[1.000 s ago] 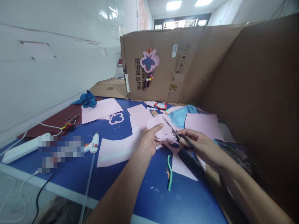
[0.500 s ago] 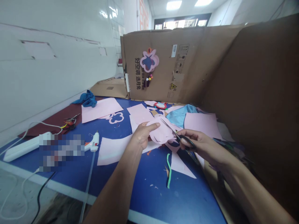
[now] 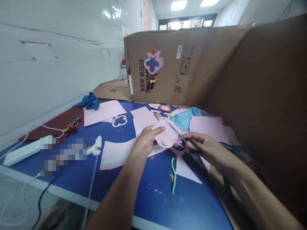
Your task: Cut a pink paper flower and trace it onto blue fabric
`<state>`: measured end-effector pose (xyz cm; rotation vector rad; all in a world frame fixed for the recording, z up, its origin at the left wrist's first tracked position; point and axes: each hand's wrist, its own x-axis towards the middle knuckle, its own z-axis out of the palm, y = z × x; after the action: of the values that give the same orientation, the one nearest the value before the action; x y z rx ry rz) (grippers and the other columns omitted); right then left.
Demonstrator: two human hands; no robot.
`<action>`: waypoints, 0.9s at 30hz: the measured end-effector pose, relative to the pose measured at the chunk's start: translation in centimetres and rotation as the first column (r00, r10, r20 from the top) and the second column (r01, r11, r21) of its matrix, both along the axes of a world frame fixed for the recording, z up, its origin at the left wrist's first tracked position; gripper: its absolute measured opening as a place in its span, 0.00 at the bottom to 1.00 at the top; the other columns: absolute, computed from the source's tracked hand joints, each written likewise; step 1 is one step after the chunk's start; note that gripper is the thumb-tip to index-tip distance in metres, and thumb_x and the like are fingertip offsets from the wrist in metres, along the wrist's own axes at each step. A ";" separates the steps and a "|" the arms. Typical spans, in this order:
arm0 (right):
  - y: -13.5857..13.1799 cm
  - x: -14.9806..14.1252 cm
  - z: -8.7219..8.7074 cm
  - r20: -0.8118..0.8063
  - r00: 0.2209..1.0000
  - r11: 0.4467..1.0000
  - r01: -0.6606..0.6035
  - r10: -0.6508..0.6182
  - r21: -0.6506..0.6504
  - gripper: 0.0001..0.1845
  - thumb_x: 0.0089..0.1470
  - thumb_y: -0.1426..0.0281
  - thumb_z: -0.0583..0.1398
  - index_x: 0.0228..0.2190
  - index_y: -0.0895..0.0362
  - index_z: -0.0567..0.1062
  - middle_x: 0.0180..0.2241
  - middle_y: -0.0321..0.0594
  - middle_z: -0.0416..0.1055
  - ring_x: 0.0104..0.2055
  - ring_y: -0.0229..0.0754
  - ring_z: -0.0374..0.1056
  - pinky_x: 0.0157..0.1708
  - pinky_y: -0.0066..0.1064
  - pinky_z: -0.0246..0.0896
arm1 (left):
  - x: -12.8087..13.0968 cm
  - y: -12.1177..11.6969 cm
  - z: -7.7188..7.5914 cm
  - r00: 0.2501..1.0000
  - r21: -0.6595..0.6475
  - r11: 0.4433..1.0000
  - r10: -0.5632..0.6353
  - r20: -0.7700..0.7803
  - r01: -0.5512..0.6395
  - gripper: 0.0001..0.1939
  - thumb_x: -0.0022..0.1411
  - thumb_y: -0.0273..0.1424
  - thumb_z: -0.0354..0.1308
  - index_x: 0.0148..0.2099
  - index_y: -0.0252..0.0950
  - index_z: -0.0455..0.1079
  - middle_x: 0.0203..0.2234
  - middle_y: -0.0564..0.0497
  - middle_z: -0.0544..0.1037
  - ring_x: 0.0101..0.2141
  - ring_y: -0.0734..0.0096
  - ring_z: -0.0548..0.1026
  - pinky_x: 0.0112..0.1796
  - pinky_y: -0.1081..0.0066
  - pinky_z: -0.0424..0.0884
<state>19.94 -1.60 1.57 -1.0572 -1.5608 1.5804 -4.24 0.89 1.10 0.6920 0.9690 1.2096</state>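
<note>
Your left grip (image 3: 149, 138) holds pink paper (image 3: 164, 135); your right grip (image 3: 203, 145) holds scissors (image 3: 183, 140); the counter edge (image 3: 48, 186) crosses the lower left; cardboard (image 3: 268, 80) stands at right.

The paper (image 3: 166, 135) is pale pink, cut to a rounded, lobed outline, with a few short curved slits or edges showing near its lower rim. It is held up over the tabletop (image 3: 189, 204), its broad face tilted towards the viewer; the left hand (image 3: 149, 137) pinches its left side, thumb on top. Its right edge looks ragged, with loose strips there. The scissors (image 3: 181, 138) have black handles and slim grey metal blades. Gripped in the right hand (image 3: 205, 145), they slant up and leftward, one blade lying across the paper's upper right; the other blade cannot be made out.
</note>
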 end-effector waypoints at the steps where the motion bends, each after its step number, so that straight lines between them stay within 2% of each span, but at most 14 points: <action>1: 0.0 0.0 0.0 0.003 1.000 1.000 0.004 -0.004 0.000 0.23 0.56 0.51 0.73 0.44 0.54 0.81 0.32 0.39 0.75 0.33 0.41 0.64 0.32 0.31 0.54 | 0.0 0.0 0.0 1.000 0.000 1.000 0.004 0.001 -0.004 0.13 0.53 0.29 0.75 0.42 0.31 0.81 0.34 0.40 0.86 0.30 0.63 0.82 0.34 0.66 0.77; 5: 0.0 -0.2 0.3 -0.016 1.000 1.000 0.018 -0.018 -0.006 0.24 0.55 0.50 0.73 0.43 0.55 0.81 0.32 0.40 0.75 0.32 0.41 0.64 0.31 0.32 0.55 | 0.2 -0.2 0.3 1.000 -0.011 1.000 0.003 -0.002 -0.004 0.10 0.55 0.28 0.73 0.40 0.31 0.81 0.32 0.42 0.85 0.27 0.66 0.80 0.33 0.67 0.77; 11: -0.1 -0.6 0.5 -0.079 0.996 0.999 0.037 -0.040 -0.039 0.26 0.53 0.50 0.74 0.42 0.57 0.81 0.30 0.40 0.73 0.31 0.40 0.62 0.29 0.31 0.50 | 0.3 -0.4 0.5 1.000 0.002 1.000 -0.021 -0.011 0.021 0.06 0.56 0.28 0.70 0.37 0.31 0.81 0.29 0.43 0.84 0.26 0.66 0.78 0.32 0.67 0.76; 20: 0.0 -0.4 0.3 -0.124 0.992 0.998 0.023 -0.031 -0.062 0.24 0.54 0.51 0.74 0.42 0.56 0.81 0.30 0.40 0.73 0.31 0.40 0.61 0.30 0.32 0.50 | 0.3 -0.3 0.2 0.999 0.019 0.999 -0.050 0.001 0.050 0.13 0.49 0.32 0.76 0.36 0.31 0.81 0.29 0.44 0.83 0.26 0.67 0.78 0.33 0.67 0.74; 27: 0.0 -0.5 0.4 -0.158 0.987 0.998 0.018 -0.027 -0.060 0.23 0.53 0.52 0.75 0.42 0.56 0.82 0.30 0.39 0.73 0.32 0.40 0.62 0.30 0.32 0.51 | 0.4 -0.4 0.0 0.997 0.010 0.997 -0.071 -0.001 0.071 0.14 0.49 0.33 0.76 0.36 0.31 0.81 0.28 0.45 0.82 0.25 0.67 0.77 0.32 0.66 0.75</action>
<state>19.47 -1.61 1.93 -0.9516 -1.4001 1.6609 -3.83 0.52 1.14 0.7290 0.9313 1.1525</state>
